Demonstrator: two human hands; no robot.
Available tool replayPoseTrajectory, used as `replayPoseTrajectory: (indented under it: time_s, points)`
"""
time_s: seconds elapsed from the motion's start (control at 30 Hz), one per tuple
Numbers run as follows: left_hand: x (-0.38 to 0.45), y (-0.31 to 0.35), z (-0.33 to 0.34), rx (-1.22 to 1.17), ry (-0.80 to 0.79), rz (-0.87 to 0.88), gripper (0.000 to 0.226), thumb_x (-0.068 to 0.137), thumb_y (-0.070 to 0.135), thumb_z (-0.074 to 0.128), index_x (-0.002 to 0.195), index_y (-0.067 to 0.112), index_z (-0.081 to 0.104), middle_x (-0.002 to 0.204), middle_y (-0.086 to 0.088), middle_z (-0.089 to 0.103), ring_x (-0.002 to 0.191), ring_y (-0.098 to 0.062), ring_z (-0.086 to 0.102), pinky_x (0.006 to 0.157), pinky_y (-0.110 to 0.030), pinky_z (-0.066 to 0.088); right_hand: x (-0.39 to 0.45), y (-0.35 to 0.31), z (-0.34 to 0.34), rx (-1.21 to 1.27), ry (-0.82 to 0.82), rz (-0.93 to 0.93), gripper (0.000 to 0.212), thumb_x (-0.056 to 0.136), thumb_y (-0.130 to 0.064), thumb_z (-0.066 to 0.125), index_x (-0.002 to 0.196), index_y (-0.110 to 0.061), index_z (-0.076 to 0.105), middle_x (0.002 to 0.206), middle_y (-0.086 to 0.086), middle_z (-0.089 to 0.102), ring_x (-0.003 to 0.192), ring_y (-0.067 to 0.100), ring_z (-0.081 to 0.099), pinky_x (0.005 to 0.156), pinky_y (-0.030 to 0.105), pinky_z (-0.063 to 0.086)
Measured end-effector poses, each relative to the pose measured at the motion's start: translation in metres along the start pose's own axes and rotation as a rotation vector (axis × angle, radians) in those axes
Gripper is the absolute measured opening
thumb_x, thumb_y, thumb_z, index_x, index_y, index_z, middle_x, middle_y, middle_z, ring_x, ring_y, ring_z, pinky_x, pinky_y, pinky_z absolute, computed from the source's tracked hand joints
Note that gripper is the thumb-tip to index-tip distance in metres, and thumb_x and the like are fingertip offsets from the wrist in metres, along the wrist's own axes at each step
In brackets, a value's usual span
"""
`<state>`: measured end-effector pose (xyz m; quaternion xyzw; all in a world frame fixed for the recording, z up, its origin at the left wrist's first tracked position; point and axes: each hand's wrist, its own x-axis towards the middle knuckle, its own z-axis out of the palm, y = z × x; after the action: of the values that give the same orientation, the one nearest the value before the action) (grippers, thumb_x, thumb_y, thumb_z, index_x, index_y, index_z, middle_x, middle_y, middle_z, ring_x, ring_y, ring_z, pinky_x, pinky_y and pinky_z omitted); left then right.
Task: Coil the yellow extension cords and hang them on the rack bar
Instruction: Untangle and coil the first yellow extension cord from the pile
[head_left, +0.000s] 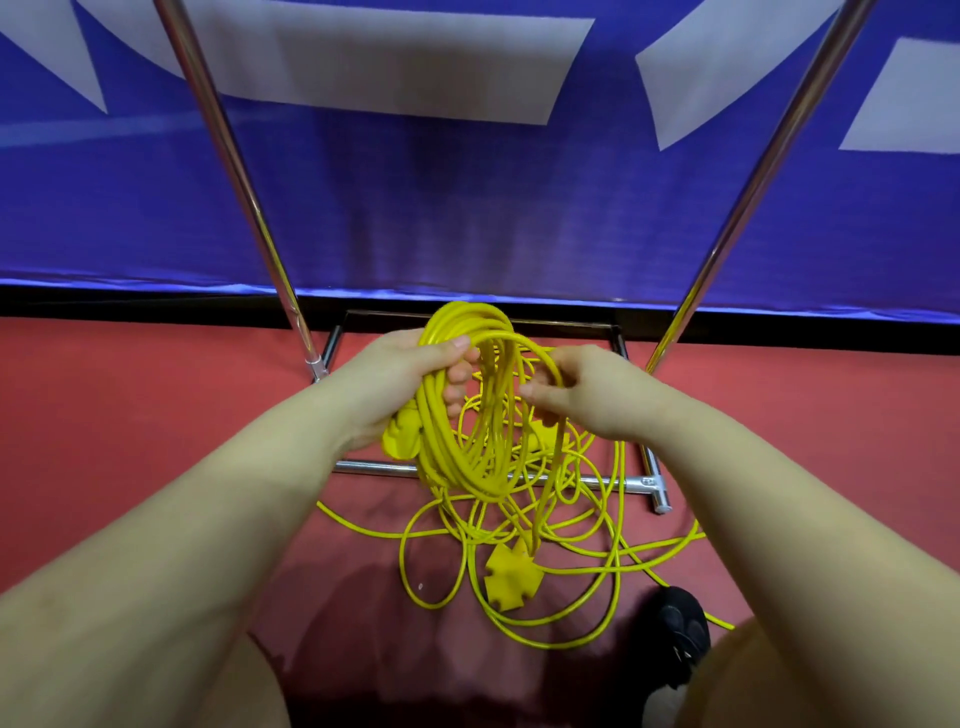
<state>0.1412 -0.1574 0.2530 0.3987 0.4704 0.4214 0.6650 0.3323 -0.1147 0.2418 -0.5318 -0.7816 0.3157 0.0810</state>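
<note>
My left hand (400, 384) grips a thick coil of yellow extension cord (457, 415) at its top, with a yellow plug end hanging below the palm. My right hand (587, 389) pinches one loop of the same cord beside the coil. Loose yellow cord (571, 566) lies tangled on the red floor below, with a yellow multi-socket end (511, 574) in the middle of it. The metal rack's two uprights (234, 171) rise left and right; its top bar is out of view.
The rack's base frame (597, 483) lies on the red floor (130, 415) under my hands. A blue and white banner (467, 208) hangs behind the rack. My black shoe (680, 623) stands at the lower right beside the loose cord.
</note>
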Motion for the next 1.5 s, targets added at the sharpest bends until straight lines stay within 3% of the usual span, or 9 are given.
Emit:
replayPoseTrajectory:
  time_s: [0.1, 0.27, 0.6, 0.77, 0.93, 1.13, 1.23, 1.37, 1.5]
  points:
    - [0.002, 0.008, -0.010, -0.110, 0.071, 0.054, 0.018, 0.097, 0.016, 0.043, 0.085, 0.010, 0.054, 0.052, 0.006, 0.048, 0.044, -0.006, 0.045, 0.047, -0.018, 0.045, -0.004, 0.008, 0.004, -0.169, -0.215, 0.102, 0.026, 0.092, -0.037, 0.054, 0.080, -0.015, 0.059, 0.091, 0.008, 0.069, 0.085, 0.024, 0.063, 0.084, 0.034, 0.050]
    - [0.006, 0.014, -0.020, -0.194, 0.163, 0.123, 0.020, 0.097, 0.019, 0.043, 0.082, 0.012, 0.053, 0.053, 0.007, 0.047, 0.044, -0.006, 0.046, 0.048, -0.018, 0.046, -0.008, 0.002, 0.007, 0.079, -0.257, 0.125, 0.025, 0.090, -0.024, 0.060, 0.076, -0.020, 0.041, 0.082, 0.008, 0.065, 0.071, 0.021, 0.058, 0.073, 0.037, 0.049]
    - [0.006, -0.003, -0.008, 0.203, 0.071, 0.077, 0.011, 0.096, 0.014, 0.047, 0.097, 0.010, 0.058, 0.075, -0.004, 0.070, 0.066, -0.011, 0.069, 0.064, -0.023, 0.057, -0.010, -0.027, -0.017, 1.348, -0.056, 0.306, 0.016, 0.096, -0.014, 0.047, 0.085, -0.007, 0.056, 0.061, 0.004, 0.069, 0.057, 0.013, 0.070, 0.052, 0.021, 0.056]
    - [0.006, -0.007, -0.003, 0.215, -0.026, 0.038, 0.017, 0.096, 0.017, 0.046, 0.104, 0.017, 0.060, 0.084, -0.002, 0.074, 0.080, -0.014, 0.070, 0.079, -0.031, 0.055, -0.006, -0.037, -0.017, 1.664, 0.004, 0.396, 0.019, 0.096, -0.012, 0.045, 0.084, -0.002, 0.057, 0.058, 0.010, 0.068, 0.050, 0.017, 0.068, 0.046, 0.023, 0.055]
    - [0.003, -0.008, 0.004, 0.150, -0.112, -0.024, 0.016, 0.094, 0.018, 0.046, 0.103, 0.013, 0.058, 0.084, -0.004, 0.073, 0.078, -0.015, 0.071, 0.068, -0.026, 0.058, 0.000, -0.034, -0.026, 1.861, 0.162, 0.393, 0.019, 0.095, -0.011, 0.049, 0.085, 0.005, 0.055, 0.057, 0.016, 0.067, 0.047, 0.022, 0.067, 0.049, 0.028, 0.056]
    - [0.003, -0.007, 0.006, 0.112, -0.017, -0.008, 0.011, 0.095, 0.012, 0.047, 0.094, 0.012, 0.058, 0.070, -0.002, 0.072, 0.066, -0.015, 0.070, 0.063, -0.029, 0.057, 0.001, -0.034, -0.020, 1.644, 0.137, 0.267, 0.024, 0.095, -0.030, 0.048, 0.088, -0.008, 0.054, 0.074, 0.009, 0.071, 0.063, 0.015, 0.070, 0.062, 0.028, 0.057]
    - [0.005, -0.003, 0.001, -0.003, 0.098, 0.018, 0.013, 0.095, 0.013, 0.047, 0.094, 0.009, 0.059, 0.068, -0.002, 0.072, 0.062, -0.015, 0.070, 0.060, -0.028, 0.057, -0.002, -0.032, -0.011, 1.062, 0.068, 0.139, 0.018, 0.090, -0.037, 0.055, 0.091, -0.019, 0.056, 0.090, 0.004, 0.068, 0.079, 0.014, 0.066, 0.073, 0.027, 0.053]
    - [0.006, 0.003, -0.003, -0.144, 0.188, 0.017, 0.016, 0.096, 0.014, 0.047, 0.094, 0.005, 0.060, 0.070, -0.003, 0.072, 0.063, -0.015, 0.070, 0.059, -0.028, 0.057, -0.005, -0.025, 0.020, 0.317, -0.144, -0.057, 0.015, 0.084, -0.034, 0.066, 0.075, -0.024, 0.060, 0.075, -0.002, 0.060, 0.070, 0.009, 0.052, 0.071, 0.028, 0.045]
    - [0.007, 0.006, -0.006, -0.211, 0.269, 0.017, 0.019, 0.097, 0.016, 0.046, 0.091, 0.003, 0.060, 0.064, -0.002, 0.071, 0.059, -0.013, 0.069, 0.054, -0.024, 0.057, -0.005, -0.025, 0.022, 0.315, -0.155, -0.061, 0.021, 0.087, -0.028, 0.064, 0.068, -0.022, 0.057, 0.066, -0.004, 0.056, 0.062, 0.007, 0.049, 0.065, 0.022, 0.041]
